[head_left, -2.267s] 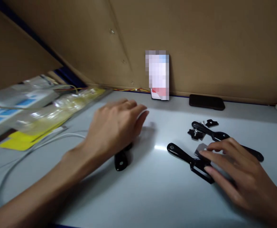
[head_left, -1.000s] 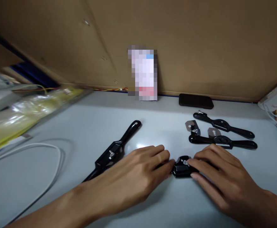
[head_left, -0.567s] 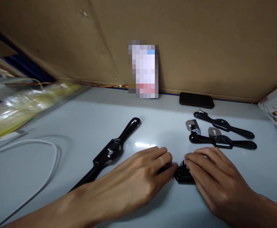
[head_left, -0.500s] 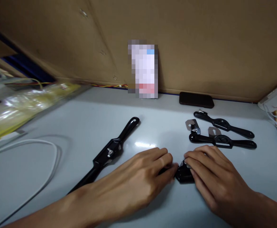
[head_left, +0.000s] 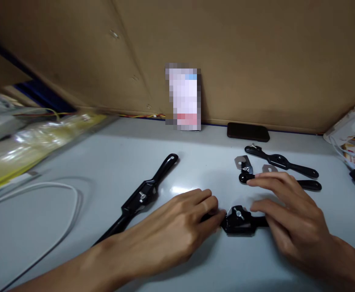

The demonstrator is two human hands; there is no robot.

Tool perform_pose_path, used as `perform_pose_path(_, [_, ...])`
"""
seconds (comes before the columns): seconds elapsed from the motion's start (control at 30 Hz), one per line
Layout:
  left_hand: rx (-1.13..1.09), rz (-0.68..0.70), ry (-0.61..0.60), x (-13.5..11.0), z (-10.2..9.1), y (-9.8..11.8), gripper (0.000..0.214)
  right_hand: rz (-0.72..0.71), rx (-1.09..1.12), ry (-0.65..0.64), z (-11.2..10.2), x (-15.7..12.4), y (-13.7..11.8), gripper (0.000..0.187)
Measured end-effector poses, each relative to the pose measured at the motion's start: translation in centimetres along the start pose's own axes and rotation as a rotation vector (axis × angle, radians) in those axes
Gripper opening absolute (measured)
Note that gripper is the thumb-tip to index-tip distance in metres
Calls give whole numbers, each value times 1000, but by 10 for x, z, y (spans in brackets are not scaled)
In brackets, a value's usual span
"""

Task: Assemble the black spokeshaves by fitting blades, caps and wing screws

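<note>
My left hand (head_left: 189, 227) is closed around the left handle of a black spokeshave (head_left: 240, 229) at the front of the table. A silver wing screw (head_left: 238, 214) shows on top of its cap. Over that tool's right handle is my right hand (head_left: 296, 221), fingers spread; whether the thumb touches the handle is hidden. Behind my right fingers lies a second spokeshave body (head_left: 311, 185), partly covered. Beside it are a loose flat blade (head_left: 240, 162) and a small black cap (head_left: 247, 167) with a screw.
Another spokeshave (head_left: 142, 194) with its cap fitted lies slanted on the left, behind my left forearm. One more body (head_left: 279, 161) lies at the back right near a dark phone (head_left: 248, 132). A white cable (head_left: 71, 202) and yellow plastic packaging (head_left: 43, 140) occupy the left side.
My right hand has lifted off the spokeshave's wing screw and moved right, its fingers spreading. The cap and screw are now uncovered. My left hand keeps its hold; the view has tilted slightly.
</note>
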State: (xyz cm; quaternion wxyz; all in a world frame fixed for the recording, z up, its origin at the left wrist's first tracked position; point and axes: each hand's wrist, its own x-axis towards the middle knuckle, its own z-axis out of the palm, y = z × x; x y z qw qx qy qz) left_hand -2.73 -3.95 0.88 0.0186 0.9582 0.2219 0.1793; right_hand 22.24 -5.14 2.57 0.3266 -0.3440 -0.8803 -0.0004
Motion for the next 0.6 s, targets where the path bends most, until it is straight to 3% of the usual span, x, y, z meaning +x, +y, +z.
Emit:
perform_pose_path(0.23, [13,6,8,0,1,0,23,-108,-1,-195,6,-3,-4,39])
perform_pose_path(0.6, [-8,11,6,-1,2,0,26,-86,-75,-203,8,-2,1,35])
